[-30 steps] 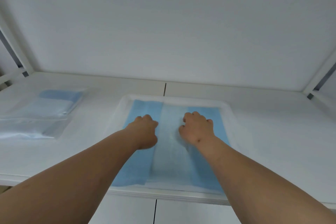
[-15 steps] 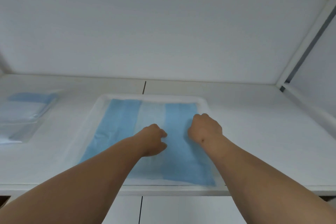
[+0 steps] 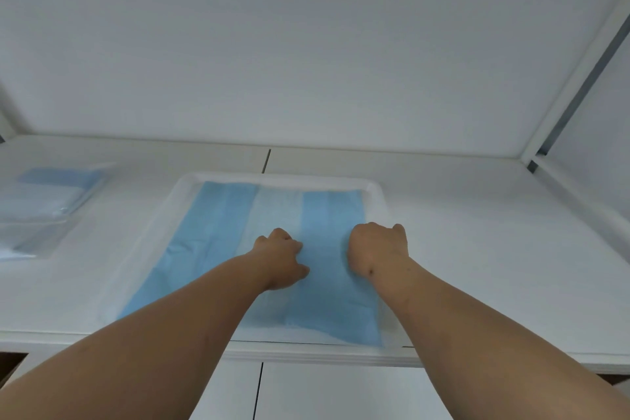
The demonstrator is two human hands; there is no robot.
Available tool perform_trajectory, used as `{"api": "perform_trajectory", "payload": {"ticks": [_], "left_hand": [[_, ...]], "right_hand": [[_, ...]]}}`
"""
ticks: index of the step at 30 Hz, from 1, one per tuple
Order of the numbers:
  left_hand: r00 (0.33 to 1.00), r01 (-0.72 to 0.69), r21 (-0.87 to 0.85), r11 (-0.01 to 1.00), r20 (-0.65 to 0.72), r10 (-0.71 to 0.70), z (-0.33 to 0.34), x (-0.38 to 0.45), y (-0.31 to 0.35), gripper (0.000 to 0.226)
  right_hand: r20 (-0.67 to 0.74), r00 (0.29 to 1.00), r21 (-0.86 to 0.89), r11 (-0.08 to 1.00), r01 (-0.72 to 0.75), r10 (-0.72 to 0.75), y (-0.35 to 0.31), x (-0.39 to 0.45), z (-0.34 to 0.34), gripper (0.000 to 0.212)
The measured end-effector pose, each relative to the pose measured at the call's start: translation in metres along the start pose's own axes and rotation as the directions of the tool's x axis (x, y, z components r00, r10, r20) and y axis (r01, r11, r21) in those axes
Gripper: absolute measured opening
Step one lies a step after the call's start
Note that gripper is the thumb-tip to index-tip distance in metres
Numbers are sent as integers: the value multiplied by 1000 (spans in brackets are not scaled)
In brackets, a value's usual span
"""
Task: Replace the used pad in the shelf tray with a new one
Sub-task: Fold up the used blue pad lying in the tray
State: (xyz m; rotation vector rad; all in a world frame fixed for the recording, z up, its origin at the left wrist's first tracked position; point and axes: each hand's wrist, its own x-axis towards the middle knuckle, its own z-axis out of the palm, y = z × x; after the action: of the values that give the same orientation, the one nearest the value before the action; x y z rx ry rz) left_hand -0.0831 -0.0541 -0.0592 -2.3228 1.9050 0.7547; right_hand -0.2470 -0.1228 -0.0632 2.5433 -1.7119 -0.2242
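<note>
Both hands have slid right since a second ago — left hand [image 3: 283,257] and right hand [image 3: 376,251] now straddle the right blue strip of the pad [image 3: 221,232], which lies lengthwise near-to-far in the tray [image 3: 375,189]; fingers curled, grip unclear.

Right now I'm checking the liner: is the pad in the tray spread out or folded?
Partly spread: the pad lies flat in the tray, both blue side flaps still folded over its white middle.
</note>
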Motion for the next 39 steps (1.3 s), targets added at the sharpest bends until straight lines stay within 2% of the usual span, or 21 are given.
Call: {"api": "perform_trajectory", "payload": {"ticks": [5, 10, 13, 16, 18, 21, 23, 26, 29, 32, 34, 39], "left_hand": [[999, 45, -42, 998, -9, -45, -3, 0, 6, 60], [992, 102, -118, 988, -57, -109, -2, 0, 17, 47], [993, 116, -145, 983, 10, -116, -4, -4, 29, 42], [987, 148, -259, 955, 93, -128, -9, -9, 41, 41], [986, 165, -416, 894, 104, -134, -9, -10, 44, 35], [980, 199, -694, 692, 125, -156, -8, -15, 43, 16], [972, 229, -768, 598, 145, -185, -6, -19, 43, 16], [969, 238, -798, 553, 155, -193, 0, -20, 44, 19], [970, 230, -795, 562, 142, -196, 5, -16, 44, 20], [974, 209, -657, 725, 70, -217, 7, -11, 44, 34], [975, 206, -596, 776, 61, -212, 8, -9, 42, 45], [974, 222, -723, 654, 127, -190, 7, -12, 37, 62]], "right_hand": [[21, 1000, 44, 999, -19, 18, 13, 2, -1, 18], [59, 997, 171, 984, -50, 41, 23, 3, -2, 13], [76, 997, 199, 979, -44, 29, 25, 0, -4, 15], [108, 994, 188, 981, -38, 18, 27, -3, -5, 18], [117, 993, 181, 983, -34, 13, 27, -6, -7, 18], [95, 995, 187, 982, -23, 5, 29, -10, -8, 16], [79, 997, 193, 981, -19, 4, 31, -13, -8, 14], [89, 996, 188, 982, -13, -4, 34, -17, -6, 15], [100, 995, 164, 986, 3, -20, 34, -19, -5, 21], [106, 993, 121, 992, 43, -56, 32, -19, -4, 20], [105, 990, 110, 991, 78, -89, 30, -19, -3, 17], [84, 987, 28, 990, 137, -138, 27, -18, -5, 16]]}}
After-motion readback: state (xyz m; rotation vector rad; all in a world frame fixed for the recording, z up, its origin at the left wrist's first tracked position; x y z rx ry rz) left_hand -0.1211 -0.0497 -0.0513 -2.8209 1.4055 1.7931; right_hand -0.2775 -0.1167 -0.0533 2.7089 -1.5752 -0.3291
